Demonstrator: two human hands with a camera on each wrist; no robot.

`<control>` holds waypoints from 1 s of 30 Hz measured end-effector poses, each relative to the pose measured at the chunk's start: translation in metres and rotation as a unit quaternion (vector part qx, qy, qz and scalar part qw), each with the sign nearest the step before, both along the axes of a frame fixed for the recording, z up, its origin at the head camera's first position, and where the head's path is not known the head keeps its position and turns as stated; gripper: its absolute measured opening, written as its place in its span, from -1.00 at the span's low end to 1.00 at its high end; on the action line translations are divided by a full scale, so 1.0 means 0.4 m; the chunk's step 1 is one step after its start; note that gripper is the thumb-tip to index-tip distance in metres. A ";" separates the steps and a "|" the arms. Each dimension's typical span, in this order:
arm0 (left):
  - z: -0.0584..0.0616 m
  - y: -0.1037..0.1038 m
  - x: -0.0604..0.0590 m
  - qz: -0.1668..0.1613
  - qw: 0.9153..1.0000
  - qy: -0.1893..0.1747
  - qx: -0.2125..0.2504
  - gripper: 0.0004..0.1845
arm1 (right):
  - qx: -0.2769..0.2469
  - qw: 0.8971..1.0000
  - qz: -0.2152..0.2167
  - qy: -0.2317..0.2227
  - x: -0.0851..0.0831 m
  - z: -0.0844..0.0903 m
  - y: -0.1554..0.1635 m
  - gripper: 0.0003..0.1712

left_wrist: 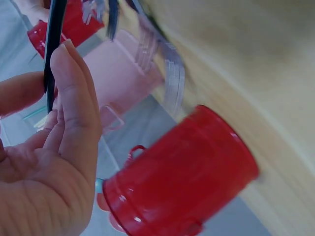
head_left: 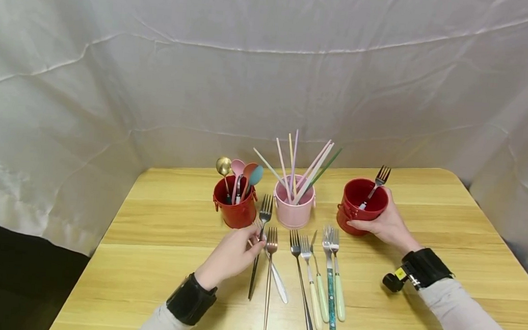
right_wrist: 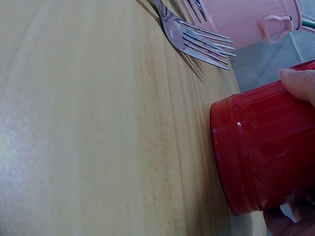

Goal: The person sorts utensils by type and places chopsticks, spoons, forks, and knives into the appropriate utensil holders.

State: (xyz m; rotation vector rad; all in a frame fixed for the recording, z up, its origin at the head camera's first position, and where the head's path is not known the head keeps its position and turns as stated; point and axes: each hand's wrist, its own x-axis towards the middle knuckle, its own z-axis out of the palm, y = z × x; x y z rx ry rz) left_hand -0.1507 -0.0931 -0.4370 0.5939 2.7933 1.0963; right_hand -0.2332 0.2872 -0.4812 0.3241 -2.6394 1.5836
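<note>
Red bucket of spoons stands far left; just near it your left hand pinches a black-handled fork off the wooden table. Swinging it could tip that bucket. At right, your right hand grasps another red bucket; its leaning fork might fall out.

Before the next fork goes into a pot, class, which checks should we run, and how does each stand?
1. Left hand has a fork: ok, it pinches the black-handled fork.
2. Right hand steadies the right red pot: ok, fingers curl round its side.
3. Room in that pot: ok, only one fork stands in it.
4. Pot upright on the table: ok.
5. Remaining forks lie clear of the lifted one: cannot tell; the copper fork lies close beside it.
</note>
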 end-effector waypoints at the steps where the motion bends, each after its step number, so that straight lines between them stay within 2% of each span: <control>1: 0.005 0.008 -0.003 -0.003 1.000 0.005 0.003 -0.95 | -0.001 1.000 0.000 0.000 0.000 0.000 0.000 0.22; 13: 0.056 0.115 -0.044 -0.034 0.998 0.031 0.051 -0.95 | -0.001 1.000 -0.003 0.006 -0.001 -0.014 0.002 0.21; 19: 0.079 0.164 -0.062 -0.049 0.995 0.066 0.055 -0.94 | -0.007 1.000 0.001 0.008 -0.004 -0.020 -0.002 0.22; 30: 0.145 0.276 -0.120 -0.086 0.988 0.109 0.073 -0.87 | -0.008 1.000 -0.008 0.013 -0.005 -0.017 0.000 0.21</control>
